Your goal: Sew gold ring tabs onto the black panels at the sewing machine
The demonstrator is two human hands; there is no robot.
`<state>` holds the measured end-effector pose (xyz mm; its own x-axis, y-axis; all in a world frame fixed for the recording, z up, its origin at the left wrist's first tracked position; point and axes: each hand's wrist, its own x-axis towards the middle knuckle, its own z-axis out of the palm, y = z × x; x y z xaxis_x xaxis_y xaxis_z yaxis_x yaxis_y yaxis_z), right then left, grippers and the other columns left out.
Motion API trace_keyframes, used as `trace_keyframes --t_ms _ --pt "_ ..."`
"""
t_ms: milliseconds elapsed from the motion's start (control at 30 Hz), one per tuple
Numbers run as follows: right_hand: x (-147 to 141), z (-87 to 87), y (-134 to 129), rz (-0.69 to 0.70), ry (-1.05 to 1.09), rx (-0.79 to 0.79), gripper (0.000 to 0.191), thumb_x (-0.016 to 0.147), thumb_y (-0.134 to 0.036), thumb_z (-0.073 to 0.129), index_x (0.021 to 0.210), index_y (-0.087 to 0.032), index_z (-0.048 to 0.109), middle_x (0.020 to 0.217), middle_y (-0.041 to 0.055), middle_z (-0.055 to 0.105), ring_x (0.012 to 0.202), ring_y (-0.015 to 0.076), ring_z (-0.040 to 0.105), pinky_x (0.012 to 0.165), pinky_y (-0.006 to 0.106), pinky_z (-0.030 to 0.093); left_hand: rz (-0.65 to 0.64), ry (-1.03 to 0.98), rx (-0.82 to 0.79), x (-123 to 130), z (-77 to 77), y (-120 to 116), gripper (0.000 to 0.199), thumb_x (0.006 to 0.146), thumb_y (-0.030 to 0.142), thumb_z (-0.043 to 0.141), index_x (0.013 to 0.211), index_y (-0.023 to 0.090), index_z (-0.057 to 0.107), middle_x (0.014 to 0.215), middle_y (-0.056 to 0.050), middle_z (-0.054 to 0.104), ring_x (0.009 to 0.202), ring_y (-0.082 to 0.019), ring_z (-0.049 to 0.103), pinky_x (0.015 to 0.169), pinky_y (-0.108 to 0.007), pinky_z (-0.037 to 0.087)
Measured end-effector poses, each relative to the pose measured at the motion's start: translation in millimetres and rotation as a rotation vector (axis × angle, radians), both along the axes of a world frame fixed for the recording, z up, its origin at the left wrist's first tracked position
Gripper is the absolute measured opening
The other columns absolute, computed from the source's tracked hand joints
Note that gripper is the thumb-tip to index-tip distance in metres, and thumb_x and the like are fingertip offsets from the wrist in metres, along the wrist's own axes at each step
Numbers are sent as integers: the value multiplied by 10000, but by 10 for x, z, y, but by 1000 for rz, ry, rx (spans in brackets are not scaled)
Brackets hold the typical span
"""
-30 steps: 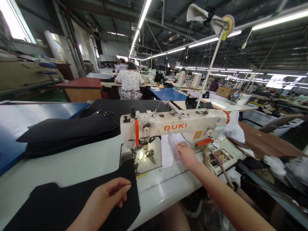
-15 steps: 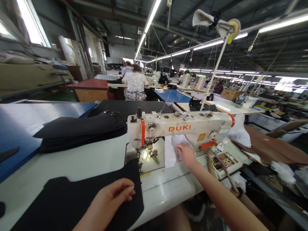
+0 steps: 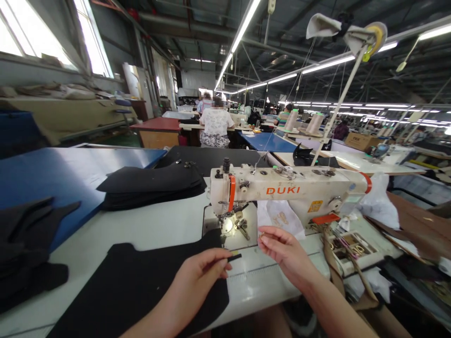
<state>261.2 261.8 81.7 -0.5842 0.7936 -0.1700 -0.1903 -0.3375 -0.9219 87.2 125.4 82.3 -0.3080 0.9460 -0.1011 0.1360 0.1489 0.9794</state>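
My left hand (image 3: 207, 272) pinches a short black strip (image 3: 234, 257), whose end sticks out past the fingertips. Beneath that hand lies a large black cut panel (image 3: 141, 281), its tip reaching toward the needle area of the sewing machine (image 3: 282, 183). Thumb and forefinger of my right hand (image 3: 282, 246) are closed on a small gold-coloured metal piece, mostly covered by the fingers. Just behind the right hand, a white sheet (image 3: 296, 227) under the machine arm carries several small gold-coloured pieces (image 3: 282, 217).
A stack of black panels (image 3: 151, 188) sits left of the machine head. More dark pieces (image 3: 31, 249) lie at the far left. On the right are a parts tray (image 3: 366, 263) and brown material (image 3: 412, 230). A person in a patterned top (image 3: 215, 123) sits ahead, facing away.
My right hand has drawn back from the white sheet toward my left hand, a small piece between its fingers. My left hand has risen with the black strip. The view has turned left.
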Motion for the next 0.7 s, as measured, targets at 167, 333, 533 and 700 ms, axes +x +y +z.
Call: trace_keyframes --t_ms 167,333,533,700 --pt "-103 52 -182 87 106 -260 274 578 -242 850 805 -166 717 723 22 690 649 89 624 639 189 504 21 -72 52 35 58 16 253 768 344 570 920 163 661 748 -23 688 679 -158 630 683 -274 520" --pt "-162 50 -285 154 172 -425 252 584 -183 847 789 -153 703 721 22 695 632 79 626 637 181 501 46 -91 80 37 79 5 194 769 328 592 854 170 667 699 -10 668 643 -147 609 654 -257 499" --pt "-229 -31 -396 -35 68 -58 275 590 -347 837 740 -162 699 751 44 718 660 116 638 651 215 510 130 -193 77 151 138 29 162 664 308 668 721 157 657 576 13 630 544 -129 572 589 -245 475" --pt "-246 -59 -539 -178 -78 260 287 672 -438 750 764 -168 713 747 63 724 671 158 648 650 255 532 196 -389 74 256 128 69 218 608 336 715 679 150 626 557 -2 657 512 -128 584 556 -238 466"
